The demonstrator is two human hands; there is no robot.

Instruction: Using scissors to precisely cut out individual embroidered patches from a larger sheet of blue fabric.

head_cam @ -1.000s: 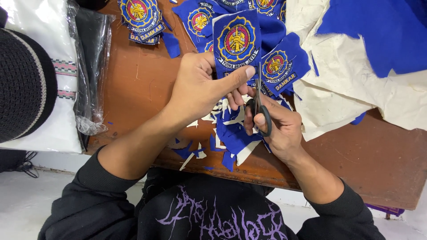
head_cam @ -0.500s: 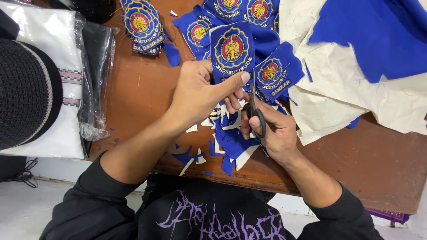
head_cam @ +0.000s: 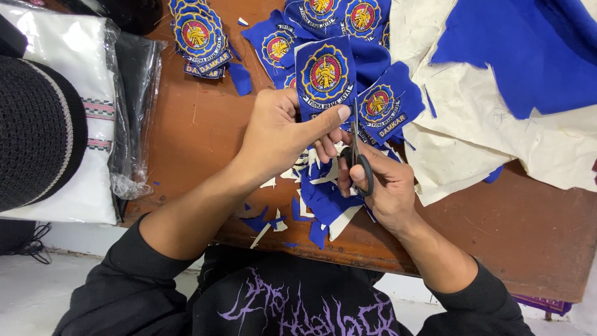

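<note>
- The blue embroidered cloth badge with a round red-and-yellow emblem (head_cam: pixel 326 76) stands above both hands, its lower edge pinched between thumb and fingers of the left hand (head_cam: pixel 280 134).
- The right hand (head_cam: pixel 379 183) sits just beside and below, fingers through the black loops of the black-handled scissors (head_cam: pixel 359 155), whose blades point up along the badge's right edge.
- Blue and white fabric offcuts (head_cam: pixel 320 202) lie under the hands on the brown wooden bench (head_cam: pixel 199 124).
- A pile of finished badges (head_cam: pixel 198 34) lies at upper left; cream backing sheet with blue cloth (head_cam: pixel 491 99) lies right.
</note>
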